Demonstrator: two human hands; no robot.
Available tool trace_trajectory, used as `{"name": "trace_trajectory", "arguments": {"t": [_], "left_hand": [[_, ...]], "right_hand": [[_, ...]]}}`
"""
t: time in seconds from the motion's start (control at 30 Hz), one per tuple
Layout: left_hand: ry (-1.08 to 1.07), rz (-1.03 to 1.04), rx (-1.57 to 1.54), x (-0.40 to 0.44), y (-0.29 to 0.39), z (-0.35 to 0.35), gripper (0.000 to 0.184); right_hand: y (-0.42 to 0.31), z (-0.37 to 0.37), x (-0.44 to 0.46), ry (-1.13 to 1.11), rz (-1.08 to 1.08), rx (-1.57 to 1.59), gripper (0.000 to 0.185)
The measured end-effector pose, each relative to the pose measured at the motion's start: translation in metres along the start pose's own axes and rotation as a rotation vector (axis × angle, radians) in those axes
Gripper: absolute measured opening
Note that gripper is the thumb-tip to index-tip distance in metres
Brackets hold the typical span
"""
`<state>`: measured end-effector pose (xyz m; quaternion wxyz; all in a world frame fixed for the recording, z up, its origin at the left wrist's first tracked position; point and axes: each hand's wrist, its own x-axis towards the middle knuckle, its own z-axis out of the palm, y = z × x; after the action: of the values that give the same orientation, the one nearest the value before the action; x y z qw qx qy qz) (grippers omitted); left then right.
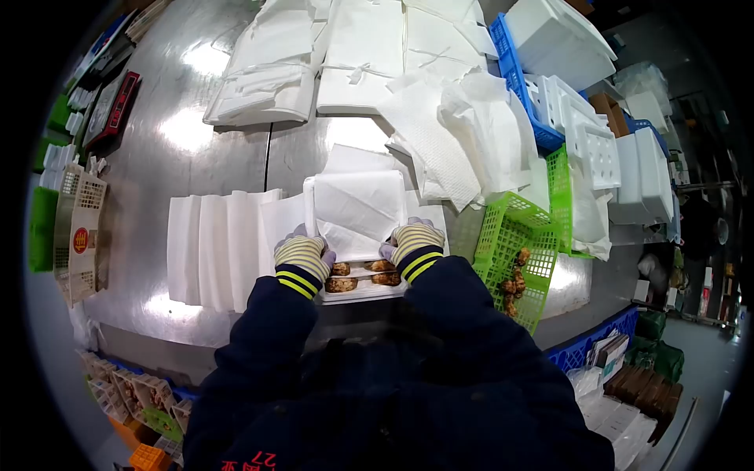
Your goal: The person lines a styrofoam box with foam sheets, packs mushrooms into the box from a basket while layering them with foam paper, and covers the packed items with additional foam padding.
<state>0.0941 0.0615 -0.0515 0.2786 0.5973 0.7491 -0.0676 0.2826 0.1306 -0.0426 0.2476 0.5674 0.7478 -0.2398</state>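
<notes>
**White sheet over brown pieces, both hands at the tray**

Step in hand (judged): working the white sheet (360,210) over the brown pieces (341,286) in the white tray (369,297). 1 frame cannot settle whether the sheet is being laid or lifted.

Hands: left hand (305,253) and right hand (415,238), both gloved, sit at opposite sides of the tray, fingers curled, thumbs turned inward. Cannot tell whether they grip the sheet, the rim or both.

Next move (judged): calls for even handling at the 2 sides, so that the sheet stays flat and the pieces undisturbed.

Tray: on the metal table (181,149), directly in front of the person, between white sheets (220,250) and a green basket (501,222). Sheet faintly creased, covering the far part; at the near edge, 4 pieces show, mottled brown, in 2 rows.
</notes>
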Motion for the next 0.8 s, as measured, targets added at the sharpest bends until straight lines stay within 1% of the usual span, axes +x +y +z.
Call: {"name": "trace_trajectory", "arguments": {"t": [0.03,0.1,0.13,0.17,0.23,0.27,0.3,0.37,0.43,0.5,0.53,0.57,0.63,0.67,0.7,0.77,0.8], "left_hand": [[0.004,0.001,-0.003,-0.002,0.004,-0.004,0.030],[-0.047,-0.023,0.037,-0.008,0.007,-0.010,0.039],[0.314,0.045,0.160,-0.018,0.003,0.011,0.049],[0.630,0.212,0.121,-0.026,-0.002,0.017,0.054],[0.775,0.439,0.180,-0.018,-0.008,0.033,0.055],[0.693,0.580,0.123,-0.015,-0.011,0.040,0.049],[0.619,0.629,0.098,-0.015,-0.012,0.048,0.040],[0.464,0.547,0.164,-0.012,-0.015,0.056,0.033],[0.493,0.578,0.152,-0.008,-0.014,0.061,0.030],[0.516,0.556,0.141,-0.008,-0.011,0.066,0.030],[0.561,0.566,0.133,-0.010,-0.011,0.069,0.030],[0.558,0.554,0.138,-0.011,-0.010,0.071,0.031],[0.539,0.527,0.127,-0.013,-0.009,0.073,0.030],[0.558,0.535,0.159,-0.014,-0.008,0.070,0.032],[0.590,0.551,0.174,-0.015,-0.008,0.069,0.032],[0.499,0.521,0.164,-0.019,-0.008,0.064,0.031],[0.585,0.585,0.165,-0.017,-0.012,0.064,0.031]], "right_hand": [[-0.002,-0.002,-0.001,-0.015,0.024,-0.019,0.038],[-0.003,-0.002,0.000,-0.015,0.031,-0.022,0.039],[-0.004,-0.002,0.000,-0.019,0.037,-0.021,0.039],[-0.004,0.000,0.000,-0.020,0.037,-0.017,0.039],[-0.003,0.003,-0.001,0.013,0.020,-0.014,0.039],[-0.002,0.005,-0.001,0.036,0.016,-0.024,0.039],[-0.001,0.008,0.001,0.059,0.016,-0.026,0.039],[-0.003,0.005,-0.003,0.060,0.003,-0.036,0.039],[0.001,-0.002,-0.014,0.102,-0.041,0.037,0.039],[0.015,0.027,-0.021,0.831,-0.247,-0.071,0.040],[0.013,0.022,-0.029,0.903,-0.311,0.030,0.045],[0.008,0.023,-0.030,0.995,-0.397,-0.009,0.043],[-0.005,0.034,-0.025,0.644,-0.504,-0.077,0.044],[-0.006,0.047,-0.026,0.775,-0.573,-0.083,0.042],[-0.006,0.063,-0.018,0.725,-0.566,-0.084,0.039],[-0.003,0.077,-0.007,0.722,-0.524,-0.142,0.033],[-0.002,0.081,-0.004,0.733,-0.528,-0.134,0.028]]}}
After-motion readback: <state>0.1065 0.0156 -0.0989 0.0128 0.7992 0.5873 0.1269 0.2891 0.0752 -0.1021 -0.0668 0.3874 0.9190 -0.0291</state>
